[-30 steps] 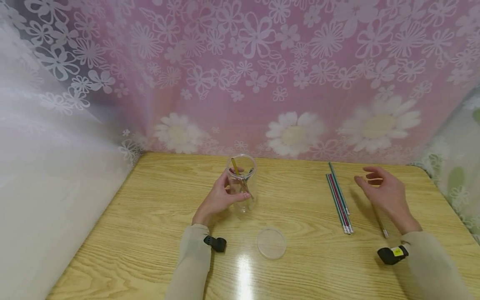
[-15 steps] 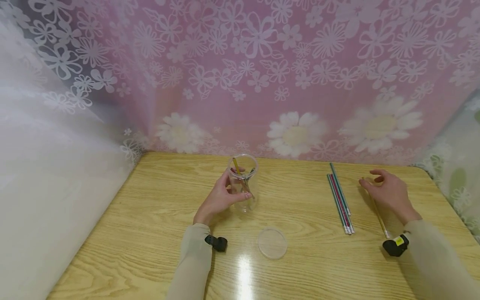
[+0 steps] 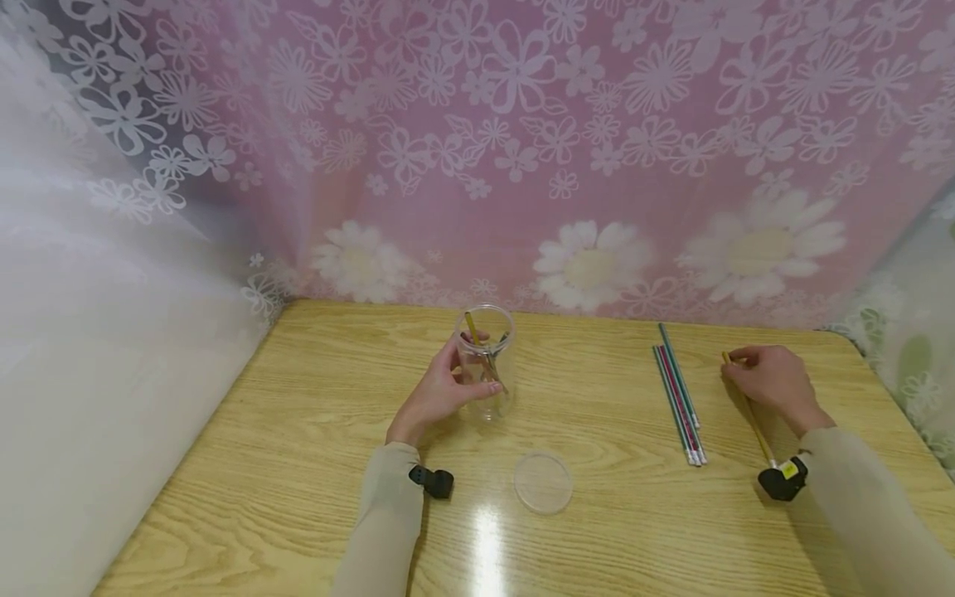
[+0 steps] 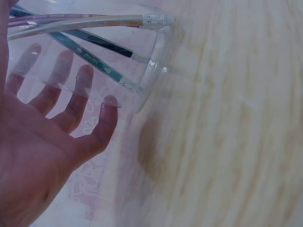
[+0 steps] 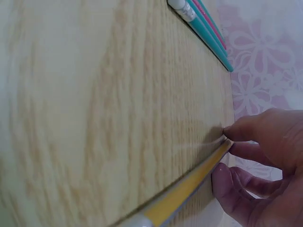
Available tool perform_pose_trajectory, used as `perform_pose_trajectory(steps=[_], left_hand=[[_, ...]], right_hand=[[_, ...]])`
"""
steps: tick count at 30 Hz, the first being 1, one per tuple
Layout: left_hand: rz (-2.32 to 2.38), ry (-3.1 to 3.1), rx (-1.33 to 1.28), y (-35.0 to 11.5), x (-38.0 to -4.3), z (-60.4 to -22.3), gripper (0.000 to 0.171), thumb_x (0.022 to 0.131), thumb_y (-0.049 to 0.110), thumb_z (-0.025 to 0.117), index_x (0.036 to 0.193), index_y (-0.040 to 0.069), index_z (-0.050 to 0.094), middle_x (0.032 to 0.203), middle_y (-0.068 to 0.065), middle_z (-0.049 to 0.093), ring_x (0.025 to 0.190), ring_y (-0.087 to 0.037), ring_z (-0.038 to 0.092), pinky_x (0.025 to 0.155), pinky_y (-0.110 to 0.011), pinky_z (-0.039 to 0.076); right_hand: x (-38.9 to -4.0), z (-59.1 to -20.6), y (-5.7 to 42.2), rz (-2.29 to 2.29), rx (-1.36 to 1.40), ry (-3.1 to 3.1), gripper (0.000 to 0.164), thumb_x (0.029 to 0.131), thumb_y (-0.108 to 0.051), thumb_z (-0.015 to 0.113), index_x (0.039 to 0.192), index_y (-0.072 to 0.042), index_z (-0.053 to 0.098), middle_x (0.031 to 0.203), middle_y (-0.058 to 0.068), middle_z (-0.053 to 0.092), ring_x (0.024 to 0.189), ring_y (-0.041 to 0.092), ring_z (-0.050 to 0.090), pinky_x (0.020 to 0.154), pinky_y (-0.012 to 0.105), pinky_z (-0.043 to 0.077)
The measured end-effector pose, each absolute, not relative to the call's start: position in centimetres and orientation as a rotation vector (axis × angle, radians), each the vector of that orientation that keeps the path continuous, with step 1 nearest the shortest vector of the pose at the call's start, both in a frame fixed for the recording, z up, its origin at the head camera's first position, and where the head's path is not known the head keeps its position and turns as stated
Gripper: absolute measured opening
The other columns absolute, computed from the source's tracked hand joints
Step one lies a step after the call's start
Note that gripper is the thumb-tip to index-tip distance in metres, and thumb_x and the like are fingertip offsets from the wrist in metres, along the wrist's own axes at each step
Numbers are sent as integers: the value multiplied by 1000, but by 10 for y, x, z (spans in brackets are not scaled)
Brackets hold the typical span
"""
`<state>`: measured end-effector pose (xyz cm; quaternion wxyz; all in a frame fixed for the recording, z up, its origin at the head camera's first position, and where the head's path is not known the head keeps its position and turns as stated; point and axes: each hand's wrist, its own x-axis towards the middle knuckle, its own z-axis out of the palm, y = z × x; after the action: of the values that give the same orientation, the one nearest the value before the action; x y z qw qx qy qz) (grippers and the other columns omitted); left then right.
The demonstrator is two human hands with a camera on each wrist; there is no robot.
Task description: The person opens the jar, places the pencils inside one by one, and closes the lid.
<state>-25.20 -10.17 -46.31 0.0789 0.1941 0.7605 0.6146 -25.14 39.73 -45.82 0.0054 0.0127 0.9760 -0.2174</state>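
My left hand grips a clear plastic jar, thumb in front and fingers behind it. Inside lean several pencils; the left wrist view shows a teal pencil, a yellow pencil, a dark one and a reddish one, eraser ends at the jar's bottom. At the table's right side, my right hand pinches the far end of another yellow pencil between thumb and fingers. That pencil lies along the wood, eraser end toward me, as the right wrist view also has it.
Left of the right hand, several teal and red pencils lie side by side with white erasers toward me. A round clear lid lies flat in front of the jar. A pink flowered curtain hangs behind the wooden table.
My right hand has come down onto the yellow pencil, its spread fingers closing at the far end. My left hand and the jar have stayed in place.
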Motion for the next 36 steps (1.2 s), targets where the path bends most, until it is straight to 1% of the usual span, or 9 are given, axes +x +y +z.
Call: perform_pose_trajectory(steps=[4,8,11,15,21,25,30,34,36], left_hand=[[1851,2263,576,-101,-253,-463,69,87,19,84,143,39,48,137,1,59,127,-23,54,106,-55,47],[1845,2265,569,-101,-253,-462,69,87,19,84,143,39,48,136,1,59,125,-22,55,102,-49,49],[1841,2267,569,-101,-252,-462,69,87,20,84,143,39,48,136,1,59,125,-22,55,101,-46,50],[1841,2268,566,-101,-252,-462,70,86,20,84,143,39,49,136,1,59,124,-22,55,101,-46,50],[1852,2260,568,-100,-250,-461,70,86,17,84,142,38,49,139,2,58,126,-23,56,99,-45,53],[1853,2252,568,-100,-250,-461,70,86,16,84,143,37,49,141,2,58,127,-23,56,99,-44,54],[1850,2253,577,-100,-251,-461,70,86,18,84,143,37,48,140,2,58,126,-23,56,99,-43,54],[1847,2260,580,-101,-251,-461,71,86,18,85,144,38,48,140,2,58,125,-23,56,98,-44,54],[1851,2258,583,-101,-250,-461,72,86,17,85,144,37,48,141,1,57,126,-23,56,98,-45,53]], right_hand=[[-252,-460,395,-704,53,3090,45,99,-22,61,124,15,63,106,35,69,86,45,67,70,55,55],[-251,-459,393,-720,56,3101,43,97,-19,61,122,16,63,102,33,70,80,41,67,68,52,55],[-248,-457,393,-752,77,3091,45,97,-20,62,123,16,62,103,33,70,79,40,68,66,49,55],[-244,-454,394,-799,91,3100,46,97,-23,62,124,15,61,103,34,71,76,37,69,62,46,55],[-239,-452,394,-921,108,3080,47,100,-22,60,128,14,59,102,34,70,64,19,67,54,36,56],[-234,-448,391,-1054,148,3039,50,102,-24,60,133,15,54,106,36,67,61,16,68,54,35,59],[-227,-439,382,-1131,148,3076,49,102,-24,59,136,11,52,111,36,63,60,11,66,55,34,60],[-221,-428,373,-1189,145,3095,48,102,-24,58,138,7,53,110,31,63,62,3,64,55,34,61],[-219,-422,368,-1214,148,3116,47,101,-24,59,138,6,54,104,23,65,63,-1,63,55,34,60]])
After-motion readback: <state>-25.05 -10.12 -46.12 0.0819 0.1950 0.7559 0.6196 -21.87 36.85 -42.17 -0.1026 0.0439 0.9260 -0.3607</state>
